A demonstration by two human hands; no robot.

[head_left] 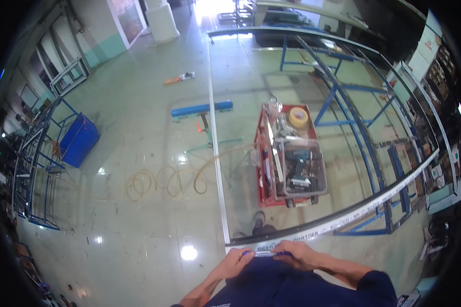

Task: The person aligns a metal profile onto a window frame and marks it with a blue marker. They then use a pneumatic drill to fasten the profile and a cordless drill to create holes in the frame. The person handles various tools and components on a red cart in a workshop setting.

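Head view: beyond hands, clear bin holds drill.

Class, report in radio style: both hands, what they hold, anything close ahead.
Left hand, right hand: both gripping small blue-and-silver object, kind unclear. Metal frame: near bar just beyond the hands. Red crate: farther ahead.

Dark navy short-sleeved shirt

Small slim piece, silvery-white middle and blue ends, was held roughly level, lengthwise left to right, between left hand and right hand, ends partly hidden by fingers, middle exposed, too small to identify.
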